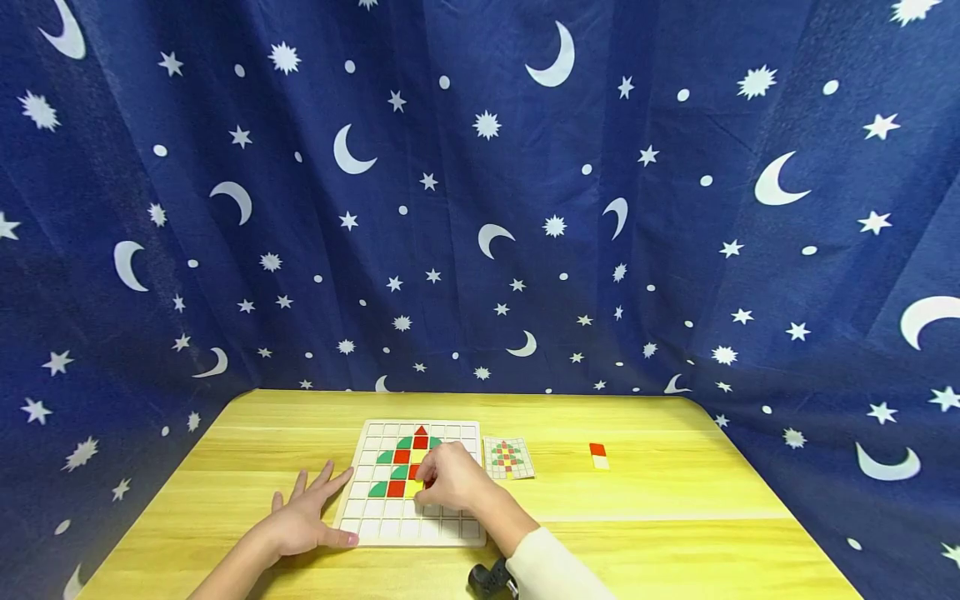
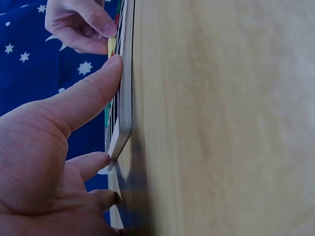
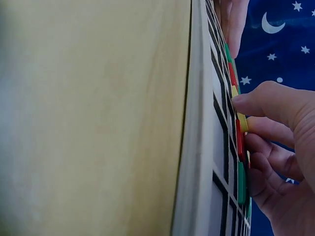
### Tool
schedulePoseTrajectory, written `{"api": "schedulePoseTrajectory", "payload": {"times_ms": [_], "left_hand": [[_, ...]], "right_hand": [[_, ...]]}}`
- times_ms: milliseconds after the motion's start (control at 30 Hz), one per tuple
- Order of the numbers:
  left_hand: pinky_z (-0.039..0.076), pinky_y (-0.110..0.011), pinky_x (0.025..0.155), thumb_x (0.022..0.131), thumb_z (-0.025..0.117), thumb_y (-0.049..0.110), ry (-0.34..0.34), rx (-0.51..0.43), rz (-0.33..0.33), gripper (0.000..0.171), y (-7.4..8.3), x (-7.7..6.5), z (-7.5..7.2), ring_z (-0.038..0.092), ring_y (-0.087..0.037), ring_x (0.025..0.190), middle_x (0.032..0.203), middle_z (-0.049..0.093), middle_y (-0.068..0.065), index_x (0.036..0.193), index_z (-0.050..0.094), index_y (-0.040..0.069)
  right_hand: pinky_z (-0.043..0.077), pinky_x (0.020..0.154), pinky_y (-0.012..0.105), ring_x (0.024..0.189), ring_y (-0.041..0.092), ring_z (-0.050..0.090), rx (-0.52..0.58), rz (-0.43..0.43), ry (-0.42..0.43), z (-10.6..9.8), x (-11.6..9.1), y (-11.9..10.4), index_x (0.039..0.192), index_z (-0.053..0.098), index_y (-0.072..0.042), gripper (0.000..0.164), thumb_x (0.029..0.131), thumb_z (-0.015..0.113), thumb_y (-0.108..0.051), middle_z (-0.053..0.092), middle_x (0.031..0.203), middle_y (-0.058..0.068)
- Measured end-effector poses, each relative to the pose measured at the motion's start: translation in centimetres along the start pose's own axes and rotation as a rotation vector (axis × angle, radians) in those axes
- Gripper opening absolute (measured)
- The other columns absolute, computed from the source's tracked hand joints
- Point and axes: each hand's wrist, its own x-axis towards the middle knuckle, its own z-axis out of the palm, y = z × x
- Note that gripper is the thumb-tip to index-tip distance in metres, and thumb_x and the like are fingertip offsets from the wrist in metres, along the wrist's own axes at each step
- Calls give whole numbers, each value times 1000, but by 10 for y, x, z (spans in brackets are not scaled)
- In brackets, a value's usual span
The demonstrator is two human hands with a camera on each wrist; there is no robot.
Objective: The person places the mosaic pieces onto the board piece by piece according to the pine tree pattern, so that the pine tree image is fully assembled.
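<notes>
A white square-grid board (image 1: pixel 372 529) lies on the table, bearing a tree-like pattern of green, red and yellow tiles. Over its middle, my right hand (image 1: pixel 457 479) pinches a yellow tile (image 3: pixel 242 121) between thumb and index finger. That tile tilts at the surface, beside a red tile (image 3: pixel 239 140) and a green tile (image 3: pixel 241 183). At the board's left side rests my left hand (image 1: pixel 300 517), fingers spread. Its thumb (image 2: pixel 96 88) touches the near edge of the board. My right hand hides part of the pattern in the head view.
A pattern card (image 1: pixel 517 472) with a small printed tree lies just right of the board. Farther right are a red tile (image 1: pixel 597 449) and a whitish tile (image 1: pixel 601 462), side by side. A black device (image 1: pixel 491 577) shows by the right sleeve. A starry blue curtain (image 1: pixel 450 317) hangs behind the table.
</notes>
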Motion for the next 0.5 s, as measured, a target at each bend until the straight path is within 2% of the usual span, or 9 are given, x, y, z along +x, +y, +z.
{"api": "schedulePoseTrajectory", "payload": {"times_ms": [267,367,500], "left_hand": [[-9,-86,106,68,91,46,9,12,8,111,3,-3,0,-6,-68,147,166,12,-34,158,38,10],[-11,-86,105,64,92,51,4,-11,10,115,0,-1,0,-7,-68,147,166,12,-35,158,38,11],[-15,-85,106,58,90,62,-4,-26,-4,123,-13,6,4,-9,-64,150,168,12,-29,159,38,15]], "right_hand": [[51,70,13,79,5,64,12,-9,-21,-4,-4,2,91,80,-5,20,73,90,-11,75,89,2],[50,68,14,77,7,63,54,-9,1,-8,-9,6,93,81,-5,21,75,89,-12,74,89,4],[50,65,16,74,14,64,137,4,59,-17,-21,17,96,80,-4,20,78,87,-11,74,89,8]]}}
